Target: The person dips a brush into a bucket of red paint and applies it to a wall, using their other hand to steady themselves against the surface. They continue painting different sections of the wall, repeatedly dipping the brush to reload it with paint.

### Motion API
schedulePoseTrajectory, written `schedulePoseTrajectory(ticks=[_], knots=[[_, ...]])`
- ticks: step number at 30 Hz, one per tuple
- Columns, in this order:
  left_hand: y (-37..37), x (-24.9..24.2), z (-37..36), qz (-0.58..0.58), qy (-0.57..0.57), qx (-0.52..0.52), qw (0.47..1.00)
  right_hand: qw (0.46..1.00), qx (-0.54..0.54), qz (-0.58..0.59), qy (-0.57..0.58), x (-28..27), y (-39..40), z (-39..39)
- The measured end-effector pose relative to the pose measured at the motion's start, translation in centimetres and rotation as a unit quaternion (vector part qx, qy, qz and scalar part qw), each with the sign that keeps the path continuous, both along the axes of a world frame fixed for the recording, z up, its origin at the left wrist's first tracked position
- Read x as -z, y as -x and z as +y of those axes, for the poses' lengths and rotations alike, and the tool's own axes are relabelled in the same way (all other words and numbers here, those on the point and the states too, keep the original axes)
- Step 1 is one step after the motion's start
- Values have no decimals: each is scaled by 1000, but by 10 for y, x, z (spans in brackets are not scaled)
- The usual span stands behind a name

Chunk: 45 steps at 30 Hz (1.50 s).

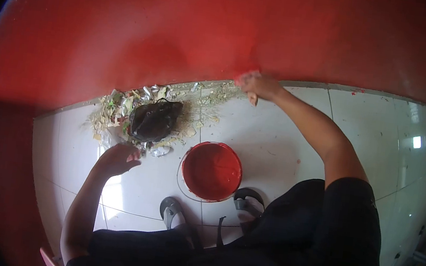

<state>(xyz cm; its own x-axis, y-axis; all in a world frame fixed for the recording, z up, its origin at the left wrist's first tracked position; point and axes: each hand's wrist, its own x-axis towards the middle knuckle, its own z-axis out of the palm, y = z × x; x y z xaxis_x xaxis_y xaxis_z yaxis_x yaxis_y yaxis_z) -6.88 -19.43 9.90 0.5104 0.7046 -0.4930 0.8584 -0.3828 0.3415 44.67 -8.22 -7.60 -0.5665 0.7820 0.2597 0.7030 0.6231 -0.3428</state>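
My right hand [265, 87] is closed around a paintbrush [252, 98]; the end of what looks like a wooden handle shows below the fist. Its red-coated head [245, 76] is at the bottom of the red wall [194, 29], slightly blurred. My left hand [120, 160] hangs over the floor with loosely curled fingers and nothing visible in it. Reddish marks show on its fingertips. Between my feet and the wall stands a round bucket [184, 169] with red paint [211, 170] inside.
A black plastic bag [155, 120] lies on a heap of scraps and debris [120, 108] along the wall's foot. Pale glossy tiles [298, 127] make up the floor, with small red spots. My sandalled feet [172, 212] are close to the bucket.
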Motion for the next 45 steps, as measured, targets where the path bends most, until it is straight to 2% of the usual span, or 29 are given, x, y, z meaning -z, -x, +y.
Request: schedulePoseTrajectory(ticks=[1, 2, 4, 5, 6, 7, 9, 10, 11, 12, 13, 14, 16, 19, 22, 26, 28, 31, 32, 34, 38, 40, 41, 43, 45], knots=[[18, 3, -13, -6, 12, -28, 1000, 999, 9, 6, -43, -8, 1, 16], [36, 6, -24, -11, 23, -56, 998, 999, 6, 5, -42, -45, 17, 8], [76, 15, -43, -6, 84, -127, 988, 998, 33, 49, 17, -113, -34, 5], [88, 16, -50, 11, 99, -161, 982, 995, 46, 70, 53, -148, -4, -10], [96, 15, -53, 27, 113, -191, 975, 988, 2, 95, -119, -169, -7, -12], [102, 18, -56, 54, 101, -207, 972, 950, -40, 119, -287, -186, -11, -14], [106, 21, -60, 76, 77, -213, 971, 925, 56, 33, -375, -219, -17, -35], [106, 23, -63, 96, 68, -212, 970, 927, 54, 35, -369, -233, -15, -23], [106, 25, -66, 98, 74, -214, 969, 826, 41, 31, -561, -246, -11, -2], [104, 25, -69, 81, 94, -209, 970, 685, 28, 27, -728, -249, -7, 9], [103, 24, -71, 63, 112, -204, 971, 836, 11, 93, -541, -234, 0, -10], [101, 22, -70, 63, 112, -205, 970, 835, 10, 94, -541, -209, -1, -12], [97, 18, -68, 75, 139, -198, 967, 874, 69, -160, -453, -139, -8, -17], [93, 14, -68, 72, 100, -204, 971, 918, -29, -199, -341, -21, -15, -23], [100, 18, -72, 77, 121, -200, 969, 961, -99, -216, -143, 36, -14, -39], [107, 20, -75, 81, 137, -185, 970, 970, -99, -211, -75, 41, 1, -48], [104, 16, -71, 107, 143, -210, 961, 986, -63, -152, -2, 40, 3, -41], [107, 16, -74, 102, 131, -210, 963, 988, -73, -121, -68, 40, 10, -27], [110, 16, -77, 103, 127, -202, 966, 987, -74, -121, -70, 41, 13, -22], [111, 16, -85, 118, 144, -213, 959, 987, -78, -141, 11, 40, 25, -11], [132, 23, -94, 161, 205, -196, 945, 978, -80, -189, 30, 24, 42, 8], [127, 15, -87, 170, 209, -216, 939, 976, -16, -94, 193, -7, 45, 22], [128, 18, -83, 174, 198, -204, 943, 996, -68, -62, -18, 5, 37, 35], [136, 28, -77, 158, 179, -186, 953, 998, -19, -27, -54, -47, 41, 29], [134, 35, -66, 161, 173, -176, 956, 975, 84, 31, 203, -134, 50, 15]])
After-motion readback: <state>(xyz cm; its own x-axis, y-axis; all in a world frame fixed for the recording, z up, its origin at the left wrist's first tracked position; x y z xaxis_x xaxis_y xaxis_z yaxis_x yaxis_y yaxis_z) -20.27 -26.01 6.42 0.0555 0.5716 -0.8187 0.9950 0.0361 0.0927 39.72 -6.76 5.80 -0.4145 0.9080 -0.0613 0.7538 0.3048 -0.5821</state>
